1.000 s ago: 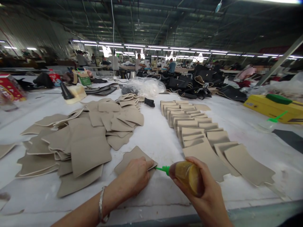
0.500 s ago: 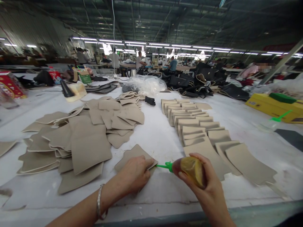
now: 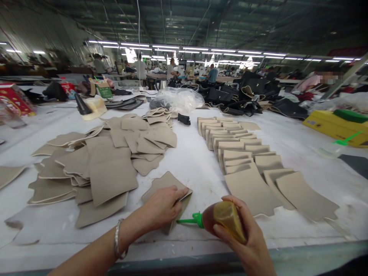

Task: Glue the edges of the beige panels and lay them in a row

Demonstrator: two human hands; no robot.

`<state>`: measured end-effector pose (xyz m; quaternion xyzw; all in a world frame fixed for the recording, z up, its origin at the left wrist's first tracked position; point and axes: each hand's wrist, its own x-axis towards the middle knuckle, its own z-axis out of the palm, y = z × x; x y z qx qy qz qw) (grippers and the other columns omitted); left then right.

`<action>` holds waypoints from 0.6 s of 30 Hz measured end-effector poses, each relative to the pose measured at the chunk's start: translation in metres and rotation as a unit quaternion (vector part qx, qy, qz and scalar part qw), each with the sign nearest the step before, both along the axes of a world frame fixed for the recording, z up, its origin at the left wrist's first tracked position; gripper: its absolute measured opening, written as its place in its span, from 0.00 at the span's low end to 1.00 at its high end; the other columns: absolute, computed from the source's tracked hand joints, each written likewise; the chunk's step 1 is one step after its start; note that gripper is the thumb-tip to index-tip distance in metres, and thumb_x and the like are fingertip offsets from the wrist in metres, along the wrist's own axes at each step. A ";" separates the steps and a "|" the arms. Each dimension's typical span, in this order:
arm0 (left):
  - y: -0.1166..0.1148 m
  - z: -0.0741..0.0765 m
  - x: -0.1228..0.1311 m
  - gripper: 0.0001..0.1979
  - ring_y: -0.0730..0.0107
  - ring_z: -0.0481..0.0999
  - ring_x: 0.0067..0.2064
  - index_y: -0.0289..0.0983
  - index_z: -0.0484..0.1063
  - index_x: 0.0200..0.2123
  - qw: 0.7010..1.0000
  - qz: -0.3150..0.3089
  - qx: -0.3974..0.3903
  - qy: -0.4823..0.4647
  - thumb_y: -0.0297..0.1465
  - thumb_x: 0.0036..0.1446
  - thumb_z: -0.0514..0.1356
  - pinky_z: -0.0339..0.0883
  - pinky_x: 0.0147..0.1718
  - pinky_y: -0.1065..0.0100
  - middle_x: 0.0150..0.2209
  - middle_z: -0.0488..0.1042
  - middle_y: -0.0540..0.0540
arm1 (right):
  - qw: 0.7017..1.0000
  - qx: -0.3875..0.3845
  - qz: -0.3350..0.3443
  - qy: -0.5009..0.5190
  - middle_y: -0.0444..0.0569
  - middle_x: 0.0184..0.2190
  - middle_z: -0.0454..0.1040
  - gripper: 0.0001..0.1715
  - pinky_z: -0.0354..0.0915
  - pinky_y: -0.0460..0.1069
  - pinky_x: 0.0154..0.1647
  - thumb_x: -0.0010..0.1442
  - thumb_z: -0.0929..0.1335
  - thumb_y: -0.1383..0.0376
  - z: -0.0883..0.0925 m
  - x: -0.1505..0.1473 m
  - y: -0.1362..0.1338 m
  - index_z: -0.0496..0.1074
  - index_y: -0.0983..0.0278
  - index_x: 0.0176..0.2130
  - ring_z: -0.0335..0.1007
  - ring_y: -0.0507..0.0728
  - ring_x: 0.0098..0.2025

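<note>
bottle (image 3: 222, 220) is sitting wrapped by the right hand (image 3: 248, 237) in the head view; the left hand (image 3: 163, 207) is pressing a beige piece (image 3: 161, 184) on the worktop (image 3: 191, 153), whether its grip is pinching i cannot tell. nozzle (image 3: 188, 221) is seemingly gluing an edge, next likely calling for steady tracing.

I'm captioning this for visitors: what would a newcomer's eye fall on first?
The clear bottle of amber liquid with a green nozzle, low right of centre in the right hand, would likely stand out first. Its tip points left, toward the flat beige-grey leather-like piece under the left hand. On the white tabletop, a loose heap of similar pieces lies left and overlapping rows lie right.
</note>
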<state>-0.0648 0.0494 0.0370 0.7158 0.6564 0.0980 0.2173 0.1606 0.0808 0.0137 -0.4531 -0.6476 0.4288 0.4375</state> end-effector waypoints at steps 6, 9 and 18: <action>-0.002 0.001 -0.001 0.24 0.62 0.75 0.46 0.45 0.67 0.57 1.000 -0.005 0.011 -0.022 0.26 0.59 0.47 0.64 0.47 0.66 0.44 0.76 0.46 | 1.000 -0.008 -0.027 -0.002 0.47 0.42 0.71 0.29 0.65 0.51 0.44 0.51 0.73 0.51 -0.002 0.001 -0.007 0.66 0.59 0.49 0.68 0.61 0.43; -0.003 0.001 -0.001 0.24 0.62 0.75 0.46 0.44 0.66 0.58 1.000 -0.004 0.003 -0.025 0.27 0.60 0.47 0.64 0.47 0.66 0.45 0.76 0.46 | 1.000 -0.029 0.008 0.006 0.48 0.42 0.71 0.30 0.65 0.52 0.45 0.50 0.73 0.51 -0.006 0.001 -0.012 0.67 0.59 0.49 0.69 0.62 0.42; -0.004 -0.005 -0.002 0.24 0.61 0.75 0.47 0.42 0.63 0.61 1.000 0.000 0.008 -0.021 0.28 0.62 0.47 0.65 0.48 0.65 0.45 0.75 0.45 | 0.998 -0.053 0.007 0.022 0.46 0.43 0.71 0.30 0.63 0.51 0.47 0.50 0.73 0.51 -0.012 0.001 -0.021 0.67 0.58 0.50 0.69 0.62 0.43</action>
